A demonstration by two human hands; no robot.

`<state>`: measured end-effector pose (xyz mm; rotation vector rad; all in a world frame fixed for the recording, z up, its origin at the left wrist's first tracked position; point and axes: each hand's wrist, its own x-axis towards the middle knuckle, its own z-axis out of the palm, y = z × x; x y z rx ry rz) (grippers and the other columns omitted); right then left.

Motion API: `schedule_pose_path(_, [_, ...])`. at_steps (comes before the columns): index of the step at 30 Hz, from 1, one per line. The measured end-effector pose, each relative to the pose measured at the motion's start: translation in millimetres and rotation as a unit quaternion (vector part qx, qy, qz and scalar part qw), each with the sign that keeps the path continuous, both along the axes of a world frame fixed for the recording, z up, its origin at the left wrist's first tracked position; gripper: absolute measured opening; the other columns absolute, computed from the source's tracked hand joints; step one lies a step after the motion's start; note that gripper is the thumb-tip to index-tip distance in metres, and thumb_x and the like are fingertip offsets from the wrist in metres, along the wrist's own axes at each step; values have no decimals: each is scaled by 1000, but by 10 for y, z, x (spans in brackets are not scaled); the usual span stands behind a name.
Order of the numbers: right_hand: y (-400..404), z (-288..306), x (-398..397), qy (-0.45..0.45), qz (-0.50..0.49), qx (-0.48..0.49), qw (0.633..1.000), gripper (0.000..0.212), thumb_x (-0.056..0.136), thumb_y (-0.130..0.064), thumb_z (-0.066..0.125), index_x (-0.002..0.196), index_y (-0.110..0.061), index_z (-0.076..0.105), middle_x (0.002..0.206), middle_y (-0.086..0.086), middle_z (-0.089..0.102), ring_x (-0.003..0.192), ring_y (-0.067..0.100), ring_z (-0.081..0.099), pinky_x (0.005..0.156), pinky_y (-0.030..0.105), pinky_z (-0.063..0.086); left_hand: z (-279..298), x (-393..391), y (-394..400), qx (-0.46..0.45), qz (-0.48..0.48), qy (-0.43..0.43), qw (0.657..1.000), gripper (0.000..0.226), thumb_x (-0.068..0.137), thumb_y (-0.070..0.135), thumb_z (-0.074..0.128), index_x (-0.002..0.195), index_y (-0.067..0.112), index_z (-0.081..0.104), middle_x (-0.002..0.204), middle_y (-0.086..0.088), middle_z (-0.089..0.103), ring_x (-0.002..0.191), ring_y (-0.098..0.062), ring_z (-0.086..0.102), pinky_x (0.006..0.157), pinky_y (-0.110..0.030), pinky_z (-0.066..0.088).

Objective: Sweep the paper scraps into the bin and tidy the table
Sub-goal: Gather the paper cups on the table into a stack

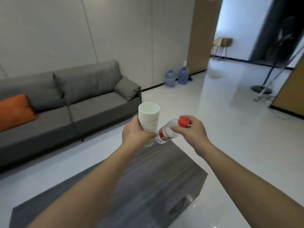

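Nearest the camera lay the dark grey wood-grain table, its glossy top running away from the viewer, and both bare forearms reached out above it. Over the far end of the table, the left hand was wrapped around the lower part of a tall stack of white paper cups, which stood nearly upright with the open mouth of the top cup facing up. Just right of the stack, the right hand grasped a clear plastic water bottle near its neck, thumb and fingers curled round it just below the red cap. The bottle was tilted, cap up and to the right, its base pointing down-left and touching or nearly touching the bottom of the cup stack; motion blur kept that from being certain. A red and white label circled the bottle's middle. No paper scraps or bin could be made out. Beyond the table and to its left, a grey sofa stood against the pale wall with an orange cushion on its left seat. Farther off, past the sofa's right arm, two blue water jugs sat on the white floor by the wall. Well beyond the table to the right stood a mop near a wooden panel, and farthest away chairs showed through a doorway.
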<state>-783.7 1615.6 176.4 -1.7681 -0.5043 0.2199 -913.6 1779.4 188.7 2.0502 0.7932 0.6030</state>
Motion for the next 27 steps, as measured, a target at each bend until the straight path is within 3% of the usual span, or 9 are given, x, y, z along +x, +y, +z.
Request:
schedule_pose_path(5, [-1950, 385, 1008, -17, -144, 54, 988, 34, 67, -43, 83, 96, -32, 68, 93, -12, 70, 90, 9, 66, 73, 26, 51, 377, 1549, -1694, -13, -143, -62, 988, 66, 48, 52, 84, 102, 32, 52, 96, 14, 63, 88, -12, 62, 72, -34, 53])
schedule_pose_path(11, [-4164, 431, 1854, -42, -288, 70, 954, 29, 72, -58, 73, 91, -37, 70, 89, -12, 73, 87, 8, 67, 77, 32, 56, 355, 3026, -3846, -179, -285, -91, 937, 66, 57, 49, 86, 111, 34, 53, 104, 13, 65, 96, -14, 64, 77, -38, 57])
schedule_pose_path(15, [-5361, 286, 2340, 6, -373, 76, 925, 20, 74, -60, 70, 88, -46, 68, 87, -21, 71, 88, 7, 67, 74, 32, 53, 244, 3841, -5040, -266, -369, -64, 888, 64, 56, 47, 88, 109, 32, 56, 104, 9, 68, 95, -14, 68, 80, -41, 59])
schedule_pose_path(21, [-6577, -146, 3181, 51, -479, 77, 873, 12, 77, -57, 71, 86, -49, 68, 84, -31, 68, 85, 4, 64, 67, 26, 45, -115, 5182, -6404, -269, -474, 5, 838, 63, 63, 43, 87, 114, 28, 52, 108, 5, 66, 99, -17, 65, 83, -42, 57])
schedule_pose_path(25, [-7169, -574, 3880, 92, -542, 61, 833, 24, 72, -60, 71, 91, -46, 70, 90, -17, 74, 92, 8, 67, 74, 29, 49, -527, 6242, -7096, -293, -513, 55, 805, 61, 63, 46, 85, 112, 28, 52, 109, 2, 65, 97, -20, 66, 82, -44, 58])
schedule_pose_path(27, [-7389, -807, 4238, 132, -584, 60, 799, 24, 77, -57, 71, 93, -39, 68, 96, -17, 68, 95, 10, 62, 78, 31, 46, -726, 6749, -7389, -310, -527, 96, 785, 64, 61, 48, 84, 112, 28, 51, 109, -1, 65, 97, -23, 66, 82, -47, 58])
